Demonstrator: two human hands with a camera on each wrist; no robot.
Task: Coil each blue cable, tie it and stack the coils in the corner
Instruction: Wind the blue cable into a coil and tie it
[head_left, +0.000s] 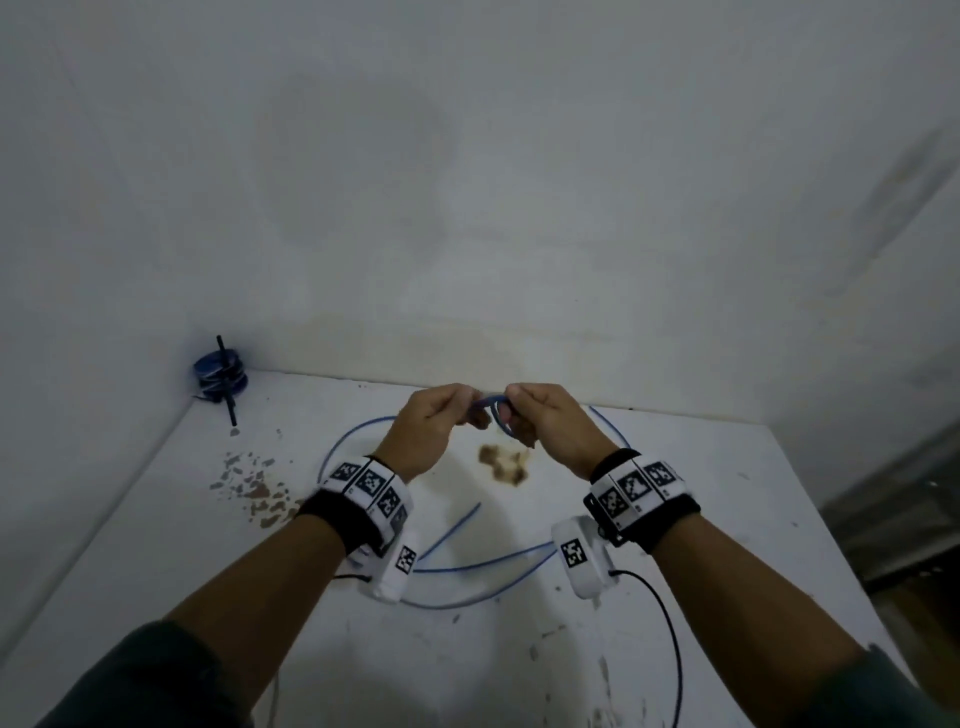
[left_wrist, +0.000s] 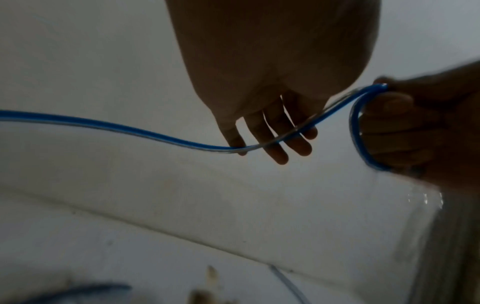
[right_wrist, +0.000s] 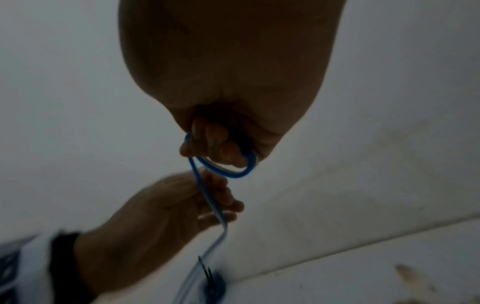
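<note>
Risk: first loop springs open. Right hand (head_left: 540, 421) pinches small starting loop of blue cable (head_left: 496, 415) above tabletop (head_left: 727, 519); left hand (head_left: 431, 421) curled round feeding strand just beside. Long slack on tabletop may snag, kink. Tied coils (head_left: 221, 376) already stacked in corner.

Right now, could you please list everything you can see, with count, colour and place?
Blue cable: one, blue, sprawled loose over the table, one end looped between both hands.
Coil stack: one stack, blue with a black tie, in the table's far left corner.
Table: one, white, chipped and brown-stained.
Walls: white, behind and left of the table.
Wrist bands with cameras: two, white and black.
Left hand: grip on the cable.
Right hand: grip on the small loop.
</note>
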